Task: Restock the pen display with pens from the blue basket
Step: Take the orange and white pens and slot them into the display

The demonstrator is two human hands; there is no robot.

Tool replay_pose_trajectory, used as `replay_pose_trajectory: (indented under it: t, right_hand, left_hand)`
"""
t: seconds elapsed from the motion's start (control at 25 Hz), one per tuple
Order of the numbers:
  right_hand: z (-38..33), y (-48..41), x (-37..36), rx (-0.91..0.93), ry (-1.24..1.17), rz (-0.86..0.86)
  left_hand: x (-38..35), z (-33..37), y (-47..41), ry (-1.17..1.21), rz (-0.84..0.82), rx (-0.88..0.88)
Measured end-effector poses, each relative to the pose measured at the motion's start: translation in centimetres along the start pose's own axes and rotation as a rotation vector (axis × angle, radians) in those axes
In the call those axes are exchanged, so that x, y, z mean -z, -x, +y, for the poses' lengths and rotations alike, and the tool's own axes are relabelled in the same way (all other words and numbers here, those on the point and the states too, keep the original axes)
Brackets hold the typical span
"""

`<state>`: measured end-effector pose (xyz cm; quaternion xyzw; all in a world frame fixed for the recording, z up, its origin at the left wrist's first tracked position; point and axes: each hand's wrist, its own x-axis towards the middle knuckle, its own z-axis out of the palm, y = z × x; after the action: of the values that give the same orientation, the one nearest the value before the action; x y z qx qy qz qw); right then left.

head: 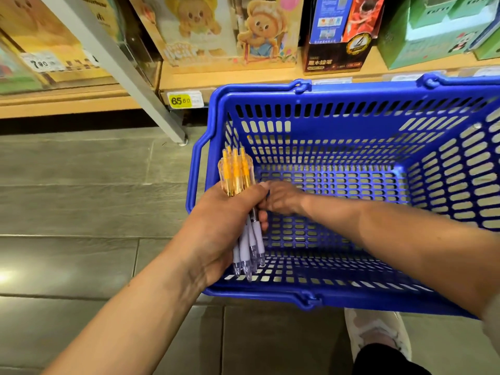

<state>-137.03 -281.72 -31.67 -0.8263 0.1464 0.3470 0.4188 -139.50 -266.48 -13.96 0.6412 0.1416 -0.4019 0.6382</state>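
**Head view.** My left hand (224, 226) grasps a bundle of pens (238, 174), with fingers and thumb curled round the middle of the barrels. The orange push-button ends stand out beyond the thumb side of this hand, pointing away from me. The pale lilac grips and clear tips project from its near side, toward me. The hand holds the bundle over the left end of the blue basket (351, 89), just inside the rim.

My right hand (284, 198) reaches across the basket from the right and meets the bundle just behind the left thumb. Its fingertips are hidden by the pens and the left hand, so I cannot tell whether it grips them or lies loose. The slotted basket bottom shows beneath both hands.

The basket stands on the grey floor (81, 207), which extends to the left of the left hand. Beyond the hands, past the far rim, a wooden shelf (230, 77) carries boxed goods (265, 31). A yellow price label (180, 100) sits on its front edge, beyond and slightly left of the left hand. A light shoe (376, 331) lies below my right forearm, nearer to me than the basket.
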Motion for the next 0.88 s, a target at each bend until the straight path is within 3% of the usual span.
replay_pose_trajectory:
  t: [0.2, 0.4, 0.56, 0.64, 0.72, 0.88]
  right_hand:
    - [0.0, -0.5, -1.6, 0.016, -0.016, 0.076]
    - [-0.5, -0.6, -1.3, 0.094, 0.012, 0.028]
    - [0.4, -0.4, -1.3, 0.048, -0.265, -0.096]
    - [1.5, 0.0, -1.8, 0.041, -0.239, -0.145]
    - [2.3, 0.4, -1.7, 0.034, -0.166, -0.131]
    - [2.1, 1.0, 1.0, 0.059, -0.478, -0.107]
  left_hand:
    - [0.4, 0.3, 0.2, 0.011, 0.036, 0.005]
    - [0.1, 0.4, 0.0, 0.011, 0.040, -0.001]
    - [-0.2, 0.2, -0.4, 0.020, 0.053, -0.008]
    - [-0.3, 0.1, -0.7, 0.027, 0.059, -0.006]
    - [-0.6, 0.1, -1.1, 0.041, 0.057, 0.007]
    - [-1.2, 0.4, -2.4, 0.073, 0.055, 0.042]
